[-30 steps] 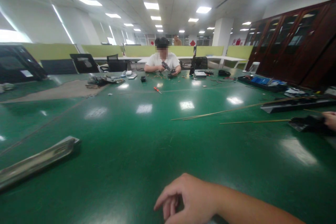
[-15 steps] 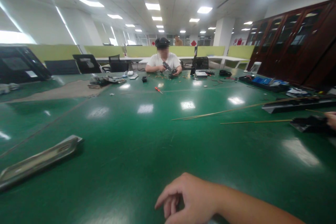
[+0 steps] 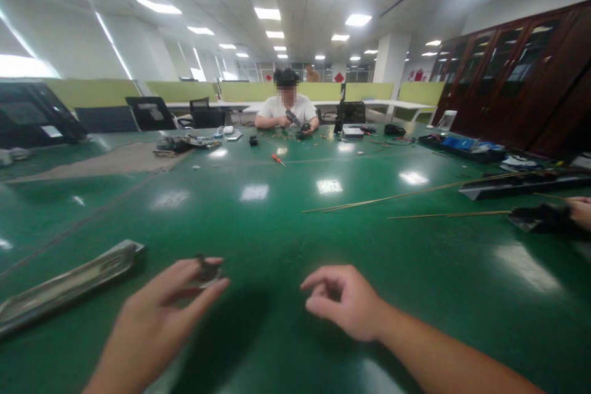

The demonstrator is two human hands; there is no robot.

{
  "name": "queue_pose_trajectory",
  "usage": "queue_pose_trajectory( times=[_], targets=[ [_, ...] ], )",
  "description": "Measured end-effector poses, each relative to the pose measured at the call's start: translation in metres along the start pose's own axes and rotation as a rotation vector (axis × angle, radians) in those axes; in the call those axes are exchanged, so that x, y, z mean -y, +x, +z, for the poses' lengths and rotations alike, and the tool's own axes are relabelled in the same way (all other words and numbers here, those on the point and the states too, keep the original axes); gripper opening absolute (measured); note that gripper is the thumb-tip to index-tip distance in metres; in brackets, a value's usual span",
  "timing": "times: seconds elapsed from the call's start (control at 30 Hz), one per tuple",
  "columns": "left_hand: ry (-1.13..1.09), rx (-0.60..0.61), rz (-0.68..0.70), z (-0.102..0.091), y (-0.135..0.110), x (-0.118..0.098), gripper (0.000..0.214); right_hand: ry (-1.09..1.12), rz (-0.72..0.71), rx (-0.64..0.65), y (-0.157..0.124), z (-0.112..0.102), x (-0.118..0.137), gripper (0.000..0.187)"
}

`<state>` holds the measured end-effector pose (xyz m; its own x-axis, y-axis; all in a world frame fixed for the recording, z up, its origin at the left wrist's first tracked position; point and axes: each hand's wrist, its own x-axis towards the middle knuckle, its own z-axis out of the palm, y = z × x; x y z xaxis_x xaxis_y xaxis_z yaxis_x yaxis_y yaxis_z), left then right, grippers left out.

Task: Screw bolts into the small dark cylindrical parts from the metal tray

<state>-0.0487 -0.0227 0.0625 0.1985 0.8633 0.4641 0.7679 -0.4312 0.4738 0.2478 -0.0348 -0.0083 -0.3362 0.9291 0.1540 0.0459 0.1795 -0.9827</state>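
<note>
My left hand (image 3: pixel 157 314) reaches over the green table (image 3: pixel 258 240) at the lower left and pinches a small dark part (image 3: pixel 207 271) between thumb and fingertips. My right hand (image 3: pixel 344 301) hovers just to its right with the fingers curled loosely inward and nothing visible in them. A long grey metal rail (image 3: pixel 69 286) lies on the table to the left of my left hand.
Thin brass rods (image 3: pixel 392 197) lie across the right half of the table. A black rail (image 3: pixel 521 183) and another person's hand (image 3: pixel 580 210) on a dark part sit at the right edge. A seated person (image 3: pixel 287 108) works with a tool at the far side, near a red screwdriver (image 3: pixel 277 159).
My left hand has come into view at the lower left holding the small dark part. My right hand has lifted and moved forward and up from the bottom edge.
</note>
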Motion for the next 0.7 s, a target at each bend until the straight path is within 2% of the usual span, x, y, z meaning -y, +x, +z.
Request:
queue_pose_trajectory(
  times=[0.1, 0.2, 0.33, 0.4, 0.57, 0.7],
  targets=[
    [0.007, 0.301, 0.248, 0.040, 0.009, -0.032, 0.018, 0.063, -0.073, -0.167, 0.005, -0.014, -0.003, 0.030],
    [-0.002, 0.455, 0.336, 0.068, 0.002, -0.052, 0.020, 0.060, -0.142, -0.196, 0.003, -0.017, -0.001, 0.030],
    [-0.108, 0.484, 0.302, 0.077, -0.013, -0.046, 0.019, -0.187, -0.233, -0.124, -0.004, -0.006, 0.011, 0.018],
    [-0.135, 0.476, 0.267, 0.075, -0.017, -0.039, 0.021, -0.291, -0.267, -0.064, -0.008, -0.001, 0.017, 0.023],
    [-0.180, 0.345, 0.131, 0.078, -0.020, -0.032, 0.041, -0.424, -0.247, -0.026, -0.010, 0.005, 0.017, 0.029],
    [-0.182, 0.346, 0.128, 0.082, -0.022, -0.032, 0.022, -0.444, -0.229, -0.016, -0.009, 0.003, 0.014, 0.024]
  ],
)
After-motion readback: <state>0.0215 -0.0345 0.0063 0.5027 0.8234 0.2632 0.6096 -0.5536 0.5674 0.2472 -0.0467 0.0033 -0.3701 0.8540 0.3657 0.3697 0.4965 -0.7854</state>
